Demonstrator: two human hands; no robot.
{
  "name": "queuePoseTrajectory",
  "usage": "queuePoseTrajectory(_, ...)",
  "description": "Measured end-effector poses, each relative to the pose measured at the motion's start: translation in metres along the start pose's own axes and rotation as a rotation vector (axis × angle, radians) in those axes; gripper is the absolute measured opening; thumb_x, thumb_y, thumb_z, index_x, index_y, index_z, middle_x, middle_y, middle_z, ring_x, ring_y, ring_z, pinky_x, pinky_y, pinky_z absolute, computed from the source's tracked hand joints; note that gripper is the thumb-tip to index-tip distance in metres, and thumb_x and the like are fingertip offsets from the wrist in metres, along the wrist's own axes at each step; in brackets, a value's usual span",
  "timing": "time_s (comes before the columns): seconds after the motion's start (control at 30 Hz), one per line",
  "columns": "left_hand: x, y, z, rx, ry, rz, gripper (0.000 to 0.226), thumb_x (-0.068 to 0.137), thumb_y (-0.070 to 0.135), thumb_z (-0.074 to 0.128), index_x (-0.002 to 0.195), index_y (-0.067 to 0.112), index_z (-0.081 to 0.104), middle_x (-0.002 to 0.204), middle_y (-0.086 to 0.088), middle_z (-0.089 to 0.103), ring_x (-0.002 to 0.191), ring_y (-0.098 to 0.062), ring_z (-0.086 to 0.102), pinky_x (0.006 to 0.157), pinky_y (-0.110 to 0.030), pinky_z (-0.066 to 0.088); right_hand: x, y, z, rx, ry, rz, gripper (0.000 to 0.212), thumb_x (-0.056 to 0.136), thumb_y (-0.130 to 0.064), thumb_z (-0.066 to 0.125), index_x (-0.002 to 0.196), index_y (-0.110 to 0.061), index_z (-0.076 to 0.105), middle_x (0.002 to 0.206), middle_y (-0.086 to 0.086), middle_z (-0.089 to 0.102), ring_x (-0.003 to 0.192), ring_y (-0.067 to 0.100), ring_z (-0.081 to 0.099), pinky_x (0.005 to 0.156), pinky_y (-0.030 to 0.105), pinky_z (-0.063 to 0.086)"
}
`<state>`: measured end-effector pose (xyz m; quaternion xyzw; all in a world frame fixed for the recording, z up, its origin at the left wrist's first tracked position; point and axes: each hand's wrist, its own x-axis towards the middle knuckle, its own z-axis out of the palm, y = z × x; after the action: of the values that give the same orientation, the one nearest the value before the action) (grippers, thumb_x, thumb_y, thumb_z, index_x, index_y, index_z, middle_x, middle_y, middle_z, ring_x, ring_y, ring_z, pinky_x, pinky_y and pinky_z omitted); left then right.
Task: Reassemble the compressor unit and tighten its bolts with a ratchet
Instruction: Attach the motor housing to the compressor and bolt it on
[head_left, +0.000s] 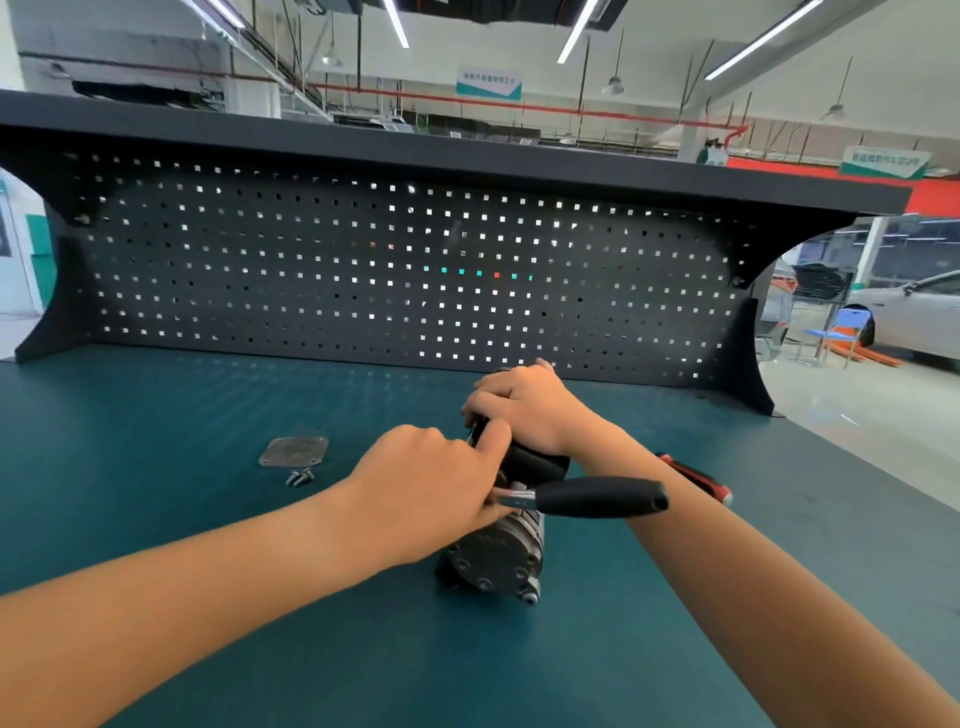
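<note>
The dark metal compressor lies on its side on the teal bench top, its round bolted end cap facing me. A ratchet rests across its top, the black handle pointing right. My left hand is closed over the ratchet's head, the index finger stretched along the compressor body. At the compressor's far end, my right hand grips down on it. The ratchet head and the bolt under it are hidden by my left hand.
A flat grey cover plate lies left of the compressor, with a few loose bolts just in front of it. A red-and-black tool shows behind my right forearm. A dark pegboard walls the back of the bench.
</note>
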<state>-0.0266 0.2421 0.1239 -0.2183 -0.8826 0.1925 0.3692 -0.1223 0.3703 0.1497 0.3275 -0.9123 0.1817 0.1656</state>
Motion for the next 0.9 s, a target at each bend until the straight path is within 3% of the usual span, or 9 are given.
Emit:
queuePoseTrajectory(0.07,-0.007,0.004,-0.003,-0.315,0.017,-0.246,0.056,0.082,0.063,0.043,0.104,0.013,0.052,0.054,0.000,0.063,0.049,-0.020,0.061,0.043,-0.023,0.028,0.000,0.000,0.001,0.001,0.019,0.018,0.034,0.092,-0.019,0.043,0.082,0.003,0.066,0.090,0.014,0.068,0.089,0.027,0.055,0.107,0.035,0.018)
queuePoseTrajectory(0.13,-0.011,0.008,0.001,-0.988,-0.021,-0.653,0.059,0.085,0.064,0.021,0.105,0.014,0.047,0.050,0.002,0.061,0.043,-0.010,0.055,0.046,-0.023,0.037,-0.001,-0.001,0.002,0.042,0.063,0.045,0.036,0.092,-0.018,0.042,0.080,0.009,0.063,0.086,0.021,0.066,0.087,0.032,0.055,0.105,0.025,0.011)
queuePoseTrajectory(0.23,-0.020,-0.003,0.010,-2.240,-0.131,-1.252,0.042,0.095,0.052,0.030,0.092,0.014,0.048,0.037,0.002,0.046,0.024,-0.007,0.034,0.031,-0.012,0.028,-0.005,0.002,0.001,0.214,0.251,0.123,0.039,0.089,-0.013,0.043,0.065,0.015,0.054,0.063,0.024,0.057,0.062,0.030,0.045,0.100,0.025,0.021)
queuePoseTrajectory(0.3,-0.025,-0.003,0.013,-2.641,-0.111,-1.440,0.032,0.095,0.043,0.035,0.084,0.015,0.048,0.038,0.004,0.040,0.023,-0.004,0.030,0.029,-0.008,0.022,-0.007,0.001,0.000,0.298,0.280,0.152,0.036,0.086,-0.011,0.044,0.065,0.017,0.054,0.065,0.028,0.058,0.060,0.029,0.042,0.090,0.031,0.032)
queuePoseTrajectory(0.4,-0.027,0.003,0.018,-2.528,-0.115,-1.350,0.044,0.095,0.034,0.035,0.063,0.010,0.054,0.039,0.003,0.034,0.024,-0.005,0.024,0.031,-0.008,0.022,-0.009,0.001,0.002,0.427,0.325,0.154,0.032,0.086,-0.013,0.047,0.068,0.010,0.061,0.077,0.022,0.067,0.074,0.033,0.057,0.087,0.030,0.041)
queuePoseTrajectory(0.5,-0.030,-0.001,0.018,-2.592,-0.094,-1.188,0.042,0.093,0.036,0.037,0.077,0.007,0.064,0.039,0.002,0.031,0.024,-0.006,0.023,0.030,-0.010,0.023,-0.010,0.019,0.000,0.617,0.525,0.299,0.025,0.090,-0.017,0.047,0.091,-0.007,0.071,0.079,0.001,0.068,0.062,0.006,0.055,0.062,0.018,0.040)
queuePoseTrajectory(0.63,-0.035,-0.001,0.024,-2.514,0.037,-1.020,0.045,0.091,0.042,0.036,0.088,0.010,0.068,0.042,-0.002,0.037,0.028,-0.009,0.028,0.033,-0.015,0.030,-0.011,0.064,0.004,0.799,0.420,0.567,0.040,0.097,-0.030,0.039,0.133,-0.017,0.049,0.138,-0.004,0.048,0.120,0.009,0.043,0.099,0.027,0.032)
queuePoseTrajectory(0.7,-0.036,0.006,0.028,-2.421,0.115,-0.967,0.042,0.088,0.047,0.038,0.100,0.016,0.063,0.048,-0.005,0.047,0.034,-0.012,0.037,0.037,-0.018,0.036,-0.010,0.073,0.015,0.847,0.285,0.641,0.048,0.098,-0.040,0.035,0.140,-0.017,0.041,0.145,-0.004,0.040,0.132,0.014,0.037,0.105,0.034,0.027)
queuePoseTrajectory(0.9,-0.044,0.025,0.043,-1.863,0.240,-0.753,0.036,0.074,0.052,0.050,0.109,0.043,0.056,0.068,0.006,0.063,0.060,-0.004,0.058,0.052,-0.018,0.046,-0.006,0.074,0.050,0.884,0.272,0.556,0.047,0.096,-0.049,0.033,0.132,-0.021,0.046,0.129,-0.006,0.048,0.110,0.009,0.046,0.093,0.028,0.031)
